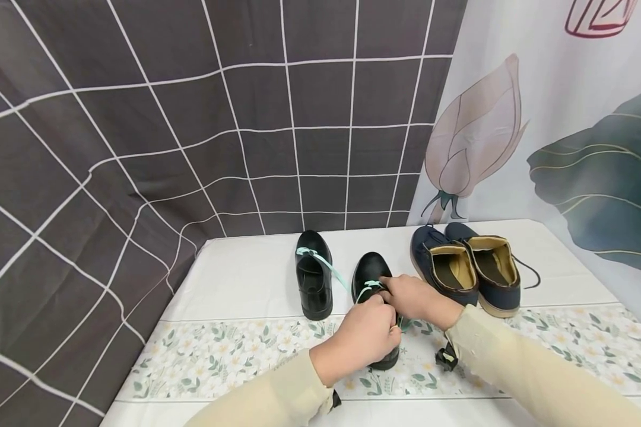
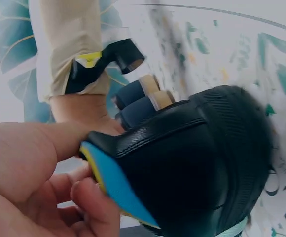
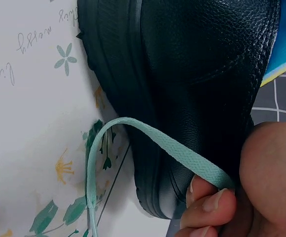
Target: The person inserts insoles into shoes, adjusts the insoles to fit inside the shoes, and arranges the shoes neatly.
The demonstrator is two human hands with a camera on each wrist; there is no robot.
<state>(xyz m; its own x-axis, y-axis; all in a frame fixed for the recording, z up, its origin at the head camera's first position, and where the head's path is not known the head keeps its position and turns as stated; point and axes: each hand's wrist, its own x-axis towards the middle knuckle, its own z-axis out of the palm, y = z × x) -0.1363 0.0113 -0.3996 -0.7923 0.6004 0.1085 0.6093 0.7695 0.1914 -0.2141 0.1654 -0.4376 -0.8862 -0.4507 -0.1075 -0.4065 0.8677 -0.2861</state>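
A black leather lace-up shoe [image 1: 371, 270] with a mint-green shoelace [image 3: 158, 140] stands toe-away between both hands. My left hand [image 1: 364, 332] is over its opening, thumb and curled fingers gripping the upper's edge beside the blue lining [image 2: 116, 182]. The other fingertips are partly hidden. On the shoe's right side, my right hand [image 1: 416, 296] pinches the flat lace near the eyelets. From those fingers the lace arches out and hangs beside the sole. The matching black shoe [image 1: 313, 273] stands to the left, its mint lace [image 1: 326, 264] trailing toward the first shoe.
Navy shoes [image 1: 462, 267] with tan lining stand to the right, one dark lace [image 1: 529, 270] lying loose. A white cloth with a floral band [image 1: 219, 356] covers the table. Behind hang a dark grid-patterned curtain [image 1: 256, 118] and a white flower-printed one [image 1: 481, 136].
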